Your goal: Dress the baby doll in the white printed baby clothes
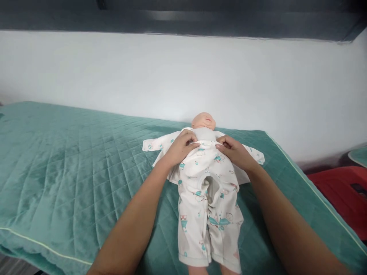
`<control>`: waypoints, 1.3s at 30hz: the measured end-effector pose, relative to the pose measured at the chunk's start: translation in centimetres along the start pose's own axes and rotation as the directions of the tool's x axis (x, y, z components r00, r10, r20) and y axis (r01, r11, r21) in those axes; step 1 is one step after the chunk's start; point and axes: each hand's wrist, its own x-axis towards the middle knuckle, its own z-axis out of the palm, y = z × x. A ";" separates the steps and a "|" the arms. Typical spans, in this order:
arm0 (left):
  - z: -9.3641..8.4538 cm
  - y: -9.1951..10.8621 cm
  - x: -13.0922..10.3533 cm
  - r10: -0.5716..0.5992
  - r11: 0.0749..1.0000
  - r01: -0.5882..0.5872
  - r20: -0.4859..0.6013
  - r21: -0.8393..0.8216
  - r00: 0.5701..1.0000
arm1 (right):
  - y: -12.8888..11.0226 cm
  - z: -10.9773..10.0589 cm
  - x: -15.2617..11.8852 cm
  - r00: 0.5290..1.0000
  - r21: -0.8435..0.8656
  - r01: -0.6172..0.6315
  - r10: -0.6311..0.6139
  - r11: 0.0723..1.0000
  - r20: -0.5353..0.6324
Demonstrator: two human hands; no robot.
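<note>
A baby doll (203,120) lies on its back, its head toward the wall. White printed baby pants (210,198) with an open crotch cover its legs and reach high up its belly. Under them spreads a white printed baby shirt (156,144), its sleeves stretched out to both sides. My left hand (185,145) is closed at the left end of the pants' waistband, thumb and fingers pinching the edge. At the right end of the same waistband, my right hand (233,151) pinches the cloth likewise. Only the doll's lower legs (197,270) show below the cuffs.
Beneath the doll is a green quilted bedspread (86,172) with pale piping along its edges. A white wall (172,76) rises directly behind, with a dark ledge (183,19) above. A red item (341,191) stands beyond the bed's right edge.
</note>
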 end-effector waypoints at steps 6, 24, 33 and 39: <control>0.6 -0.9 2.4 -0.251 0.953 0.261 -0.077 0.153 0.965 | 1.0 1.1 2.6 0.974 -0.020 -0.102 0.096 0.995 -0.203; 0.7 -2.8 3.8 -0.234 0.842 0.197 0.010 0.501 0.972 | 1.5 1.3 3.8 0.977 -0.191 -0.090 0.050 0.977 -0.205; 1.5 -4.9 6.9 -0.420 0.678 0.396 -0.116 0.620 0.900 | 1.6 1.1 7.5 0.942 -0.327 -0.307 0.236 0.894 -0.239; 1.2 -5.8 7.5 -0.436 0.718 0.425 -0.119 0.551 0.892 | 2.5 1.2 7.9 0.931 -0.235 -0.326 0.267 0.916 -0.249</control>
